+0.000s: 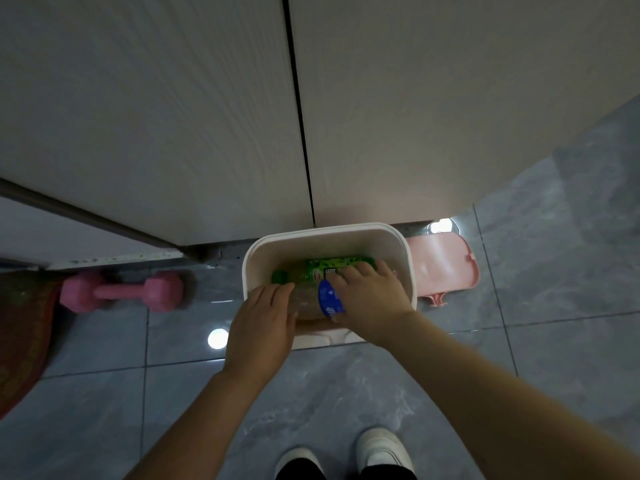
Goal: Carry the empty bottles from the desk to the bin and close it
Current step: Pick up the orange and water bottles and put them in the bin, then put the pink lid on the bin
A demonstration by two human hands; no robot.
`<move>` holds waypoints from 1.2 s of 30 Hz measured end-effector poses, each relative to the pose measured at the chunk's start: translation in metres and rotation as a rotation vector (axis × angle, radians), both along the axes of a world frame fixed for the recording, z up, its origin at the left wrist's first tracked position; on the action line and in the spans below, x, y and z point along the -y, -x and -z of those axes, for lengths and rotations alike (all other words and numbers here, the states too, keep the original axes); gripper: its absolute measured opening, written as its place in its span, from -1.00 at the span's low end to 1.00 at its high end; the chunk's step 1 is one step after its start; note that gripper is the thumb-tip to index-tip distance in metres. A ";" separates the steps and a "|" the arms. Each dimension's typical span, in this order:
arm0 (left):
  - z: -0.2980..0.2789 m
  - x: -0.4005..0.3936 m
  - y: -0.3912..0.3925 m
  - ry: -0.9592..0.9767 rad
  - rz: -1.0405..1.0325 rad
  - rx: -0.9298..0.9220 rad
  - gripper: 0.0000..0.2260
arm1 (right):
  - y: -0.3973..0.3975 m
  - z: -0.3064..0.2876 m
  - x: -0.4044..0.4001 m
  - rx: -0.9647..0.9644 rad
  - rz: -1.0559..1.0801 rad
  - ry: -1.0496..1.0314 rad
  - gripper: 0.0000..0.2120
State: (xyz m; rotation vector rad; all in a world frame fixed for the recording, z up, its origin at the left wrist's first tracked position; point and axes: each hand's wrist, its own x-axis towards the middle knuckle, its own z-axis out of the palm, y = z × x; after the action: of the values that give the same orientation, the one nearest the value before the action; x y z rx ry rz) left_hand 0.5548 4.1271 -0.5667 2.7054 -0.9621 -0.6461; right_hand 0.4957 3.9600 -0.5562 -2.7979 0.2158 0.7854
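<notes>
Over bin (250,271): both hands push bottles down inside. Left hand (259,327) flat on clear bottle (304,301); right hand (370,299) fingers spread on green bottle (325,266). Step: dropping bottles. Next: let go, swing pink lid (443,268) shut.

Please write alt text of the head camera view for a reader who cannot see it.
Both hands, left hand and right hand, reach into an open white bin on a grey tiled floor, over a green-labelled bottle and a blue-labelled bottle. The pink lid lies to its right, a pink dumbbell to its left.
</notes>
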 end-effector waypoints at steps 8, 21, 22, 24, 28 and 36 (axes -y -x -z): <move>-0.008 -0.002 0.018 0.069 -0.128 -0.051 -0.69 | 0.041 -0.028 0.022 0.315 0.316 -0.177 -0.66; 0.003 0.002 0.023 0.183 -0.152 0.062 -0.84 | 0.128 0.063 0.068 0.170 1.282 -0.290 -0.80; 0.006 0.002 0.020 0.191 -0.148 0.086 -0.83 | 0.131 0.075 0.071 0.146 1.267 -0.268 -0.78; 0.012 0.000 0.012 0.202 -0.124 0.143 -0.78 | 0.134 0.097 0.077 0.115 1.216 -0.217 -0.73; 0.023 -0.010 -0.003 0.226 -0.205 0.255 -0.75 | 0.132 0.137 0.084 0.087 1.091 -0.106 -0.70; 0.044 -0.019 -0.029 0.389 -0.410 0.283 -0.69 | 0.123 0.199 0.096 -0.050 0.861 0.145 -0.67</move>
State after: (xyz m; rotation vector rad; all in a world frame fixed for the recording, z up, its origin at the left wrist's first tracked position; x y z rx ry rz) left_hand 0.5835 4.1458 -0.6105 2.5531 -0.4865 0.0046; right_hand 0.3729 3.8636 -0.7548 -2.4043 1.3991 0.6137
